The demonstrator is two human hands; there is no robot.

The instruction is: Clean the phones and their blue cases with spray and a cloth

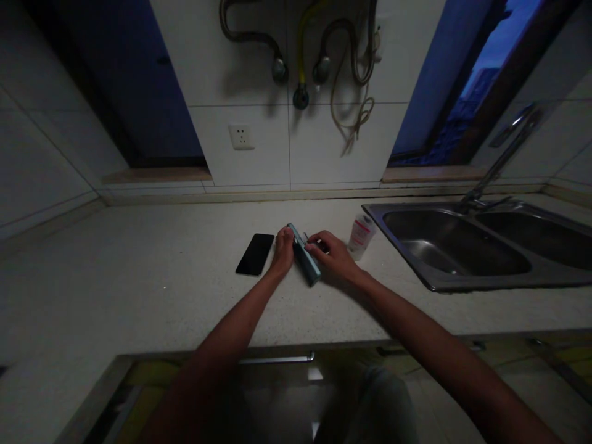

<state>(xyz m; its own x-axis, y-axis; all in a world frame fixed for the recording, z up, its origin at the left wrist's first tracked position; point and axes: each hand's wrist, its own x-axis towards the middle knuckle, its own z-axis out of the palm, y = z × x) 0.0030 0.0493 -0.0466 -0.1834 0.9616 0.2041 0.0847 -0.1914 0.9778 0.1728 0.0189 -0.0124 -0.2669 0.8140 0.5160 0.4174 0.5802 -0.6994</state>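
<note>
Inspection of a dim kitchen. A long, narrow teal-blue bar [304, 257] lies on the pale speckled stone counter [161, 277], near its middle and angled away from the person, between the two hands.

The left hand [283, 250] is clamped against the bar's left side, fingers wrapped over its far end; this grip is closed on the bar. The right hand [333, 254] rests on the counter at the bar's right side, fingers curled and touching it. Whether this grip holds anything cannot be told in the low light.

A flat black smartphone [255, 253] lies screen up just left of the left hand. A small white bottle with a pink label [361, 235] stands just beyond the right hand, beside the stainless-steel double sink [509, 281].
</note>
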